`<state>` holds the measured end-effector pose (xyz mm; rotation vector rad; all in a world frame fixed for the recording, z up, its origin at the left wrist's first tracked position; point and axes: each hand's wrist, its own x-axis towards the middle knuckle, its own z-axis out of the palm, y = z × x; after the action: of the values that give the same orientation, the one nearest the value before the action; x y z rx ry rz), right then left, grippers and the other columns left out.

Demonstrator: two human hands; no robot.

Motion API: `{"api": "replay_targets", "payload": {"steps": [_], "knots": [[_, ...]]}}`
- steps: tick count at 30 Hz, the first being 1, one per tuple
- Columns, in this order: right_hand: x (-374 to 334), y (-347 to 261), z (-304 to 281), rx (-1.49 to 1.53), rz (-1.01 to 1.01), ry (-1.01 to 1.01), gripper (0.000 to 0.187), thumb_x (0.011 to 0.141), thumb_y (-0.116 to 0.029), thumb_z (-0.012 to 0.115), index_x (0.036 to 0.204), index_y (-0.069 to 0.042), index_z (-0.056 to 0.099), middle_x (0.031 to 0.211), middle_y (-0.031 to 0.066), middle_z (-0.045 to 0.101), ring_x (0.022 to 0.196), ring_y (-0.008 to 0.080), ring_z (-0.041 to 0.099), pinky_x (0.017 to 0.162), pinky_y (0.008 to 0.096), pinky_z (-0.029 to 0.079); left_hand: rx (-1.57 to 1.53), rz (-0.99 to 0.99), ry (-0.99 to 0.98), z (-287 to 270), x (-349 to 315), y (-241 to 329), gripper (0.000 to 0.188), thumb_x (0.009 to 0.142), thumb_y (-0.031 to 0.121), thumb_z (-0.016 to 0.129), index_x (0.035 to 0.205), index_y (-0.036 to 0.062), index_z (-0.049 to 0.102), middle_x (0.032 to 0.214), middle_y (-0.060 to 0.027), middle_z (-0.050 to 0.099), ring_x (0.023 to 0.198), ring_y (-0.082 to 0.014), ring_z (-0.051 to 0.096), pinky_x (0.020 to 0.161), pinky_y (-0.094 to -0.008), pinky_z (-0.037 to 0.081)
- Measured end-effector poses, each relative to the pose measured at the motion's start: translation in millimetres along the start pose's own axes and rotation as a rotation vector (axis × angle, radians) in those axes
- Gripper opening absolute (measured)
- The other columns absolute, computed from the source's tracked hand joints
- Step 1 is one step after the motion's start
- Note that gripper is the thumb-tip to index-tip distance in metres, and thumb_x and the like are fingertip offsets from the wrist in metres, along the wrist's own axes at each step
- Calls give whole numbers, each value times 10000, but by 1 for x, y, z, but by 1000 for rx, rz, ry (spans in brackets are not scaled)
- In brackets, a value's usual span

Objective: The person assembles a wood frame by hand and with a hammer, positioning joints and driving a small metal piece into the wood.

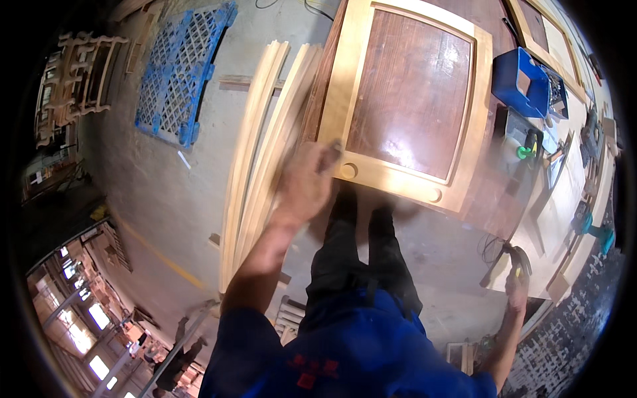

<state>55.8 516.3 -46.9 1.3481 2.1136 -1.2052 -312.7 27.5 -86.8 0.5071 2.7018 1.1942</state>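
A pale wooden door frame (pixel 332 113) lies on a brown wood-grain tabletop (pixel 415 86) that shows through its middle. Two round recesses mark its near rail. At the frame's near left corner is my left hand (pixel 306 180), blurred, its fingers curled around something small and dark that I cannot make out. Away to the lower right, my right hand (pixel 515 286) is closed on a curved dark tool (pixel 520 260) with some yellow on it, beside the edge of a pale bench; its exact kind does not show.
Long pale wooden strips (pixel 255 159) stand left of the table. Farther left, a blue plastic pallet (pixel 178 73) lies on the floor. A blue bin (pixel 521 83), a tray with a green-capped bottle (pixel 523 152) and assorted tools sit to the right. A teal clamp (pixel 597 231) is at the far right.
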Motion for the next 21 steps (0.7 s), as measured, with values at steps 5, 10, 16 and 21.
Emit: {"api": "replay_targets", "payload": {"steps": [5, 10, 16, 21], "knots": [[-27, -30, 51, 444, 73, -140, 192, 926, -125, 566, 748, -155, 500, 591, -82, 434, 464, 36, 390, 420, 218, 296, 7, 469, -225, 37, -5, 58, 235, 827, 85, 680, 1063, 88, 676, 880, -71, 572, 887, -267, 587, 835, -414, 446], [-44, -86, 95, 409, 0, -194, 158, 876, -117, 593, 750, -135, 499, 616, -53, 455, 484, 52, 412, 444, 221, 319, -59, 598, -223, 60, 7, 44, 128, 826, 143, 702, 920, 71, 654, 825, -53, 542, 815, -211, 577, 762, -359, 459], [-50, -110, 115, 372, 8, -242, 152, 866, -61, 569, 750, -128, 498, 613, -45, 464, 480, 59, 424, 445, 222, 341, -197, 661, -157, 72, 13, 19, 202, 781, 156, 748, 760, 81, 562, 679, -47, 502, 665, -230, 570, 665, -356, 464], [-53, -121, 126, 365, 43, -247, 119, 851, -47, 566, 773, -121, 517, 624, -42, 473, 487, 59, 430, 449, 219, 351, -274, 564, -96, 69, 13, 20, 196, 721, 67, 734, 751, 100, 543, 651, -44, 501, 640, -239, 576, 632, -365, 460]]}}
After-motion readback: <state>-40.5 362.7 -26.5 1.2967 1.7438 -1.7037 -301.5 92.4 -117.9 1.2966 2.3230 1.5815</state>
